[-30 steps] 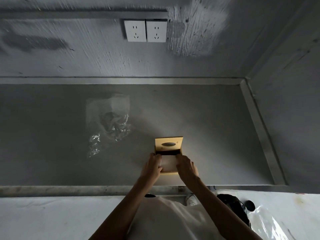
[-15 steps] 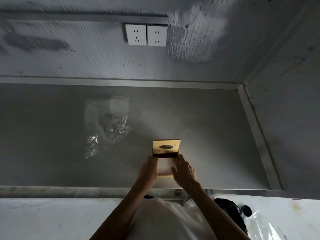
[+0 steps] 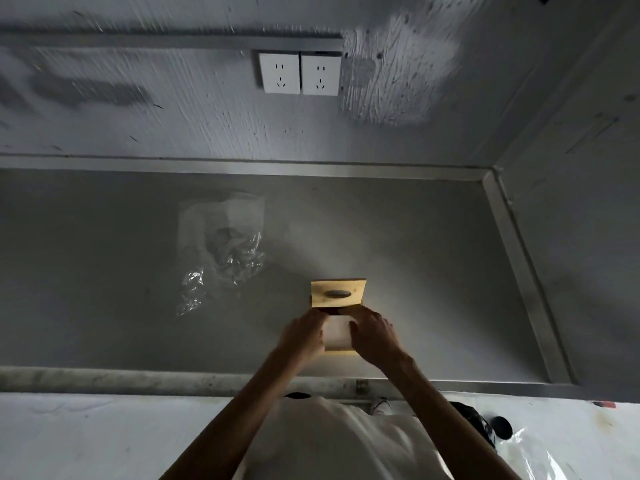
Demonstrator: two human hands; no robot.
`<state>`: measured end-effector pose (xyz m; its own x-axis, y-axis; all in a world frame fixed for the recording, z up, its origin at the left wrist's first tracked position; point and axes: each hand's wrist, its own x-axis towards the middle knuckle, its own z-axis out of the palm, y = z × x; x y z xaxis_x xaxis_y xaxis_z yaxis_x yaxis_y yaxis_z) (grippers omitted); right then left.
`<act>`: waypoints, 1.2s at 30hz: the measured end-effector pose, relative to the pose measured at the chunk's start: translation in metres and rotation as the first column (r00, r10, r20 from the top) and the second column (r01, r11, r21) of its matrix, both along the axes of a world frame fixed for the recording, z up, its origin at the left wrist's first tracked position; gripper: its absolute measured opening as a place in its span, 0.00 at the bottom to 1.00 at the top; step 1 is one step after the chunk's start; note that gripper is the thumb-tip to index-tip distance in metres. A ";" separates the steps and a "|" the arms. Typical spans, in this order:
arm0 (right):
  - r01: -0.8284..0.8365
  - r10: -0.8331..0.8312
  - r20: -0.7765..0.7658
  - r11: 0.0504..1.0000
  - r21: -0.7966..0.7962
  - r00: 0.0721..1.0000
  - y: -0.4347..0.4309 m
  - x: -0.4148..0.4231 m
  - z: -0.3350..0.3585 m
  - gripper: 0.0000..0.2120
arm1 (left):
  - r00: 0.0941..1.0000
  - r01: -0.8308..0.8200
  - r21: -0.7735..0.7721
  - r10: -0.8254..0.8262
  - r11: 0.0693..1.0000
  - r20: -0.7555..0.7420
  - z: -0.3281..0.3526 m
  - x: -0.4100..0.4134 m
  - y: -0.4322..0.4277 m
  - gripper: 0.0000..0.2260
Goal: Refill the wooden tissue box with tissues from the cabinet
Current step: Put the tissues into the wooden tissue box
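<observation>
The wooden tissue box (image 3: pixel 337 349) stands on the grey counter, near its front edge. Its hinged lid (image 3: pixel 338 293), with a dark oval slot, stands raised at the far side. A pale stack of tissues (image 3: pixel 336 332) fills the open box. My left hand (image 3: pixel 303 336) rests on the left side of the stack and box. On the right side, my right hand (image 3: pixel 374 336) has its fingers spread over the tissues and reaching toward the lid's hinge. Both hands press on the tissues from above.
An empty crumpled clear plastic wrapper (image 3: pixel 221 254) lies on the counter (image 3: pixel 433 271) to the left of the box. Two white wall sockets (image 3: pixel 299 73) sit above. A raised metal rim (image 3: pixel 526 271) bounds the counter at right. A dark object (image 3: pixel 502 427) and plastic lie on the floor.
Both hands have slid forward over the tissues toward the lid, pressing the stack lower in the box. The box and wrapper stay in place.
</observation>
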<state>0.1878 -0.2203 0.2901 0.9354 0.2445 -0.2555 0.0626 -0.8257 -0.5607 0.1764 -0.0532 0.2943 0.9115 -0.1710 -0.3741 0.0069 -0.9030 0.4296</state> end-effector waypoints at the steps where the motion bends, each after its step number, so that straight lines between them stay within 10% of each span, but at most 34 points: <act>1: -0.102 0.092 -0.079 0.986 -0.130 0.993 0.009 0.009 0.003 0.18 | 0.992 0.065 0.043 -0.060 0.997 -0.113 0.006 0.008 -0.003 0.16; 4: -0.297 0.170 -0.327 0.871 -0.392 0.930 0.028 0.033 0.010 0.18 | 0.892 0.077 0.076 -0.034 0.994 -0.452 0.011 0.032 -0.012 0.19; 9: -0.308 0.096 -0.499 0.880 -0.362 0.861 0.040 0.052 0.003 0.17 | 0.756 -0.004 0.116 0.079 0.993 -0.650 -0.003 0.054 -0.016 0.29; 18: -0.438 0.172 -0.511 0.772 -0.461 0.842 0.039 0.055 0.001 0.26 | 0.741 0.001 0.114 0.076 0.993 -0.667 0.010 0.054 -0.013 0.28; 27: -0.243 0.167 -0.262 0.925 -0.291 0.950 0.007 0.018 -0.007 0.25 | 0.967 0.159 0.228 -0.105 0.961 -0.234 0.013 0.013 -0.015 0.24; 31: 0.142 -0.151 0.055 0.979 0.150 0.987 -0.016 -0.017 -0.026 0.22 | 0.973 -0.209 -0.016 0.210 0.978 0.099 -0.010 -0.025 -0.010 0.26; 34: 0.488 -0.420 -0.251 0.783 0.385 0.872 -0.022 -0.027 -0.033 0.25 | 0.792 -0.598 -0.433 0.582 0.674 -0.186 -0.020 -0.028 0.000 0.27; 36: 0.713 -0.291 -0.665 0.445 0.542 0.688 -0.020 -0.030 -0.036 0.25 | 0.592 -0.799 -0.501 0.575 0.331 -0.564 -0.022 -0.024 0.003 0.29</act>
<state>0.1581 -0.2404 0.2545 0.7824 0.0526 -0.6205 -0.6226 0.0889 -0.7775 0.1523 -0.0503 0.2720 0.7144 0.1881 -0.6740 0.6823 0.0261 0.7306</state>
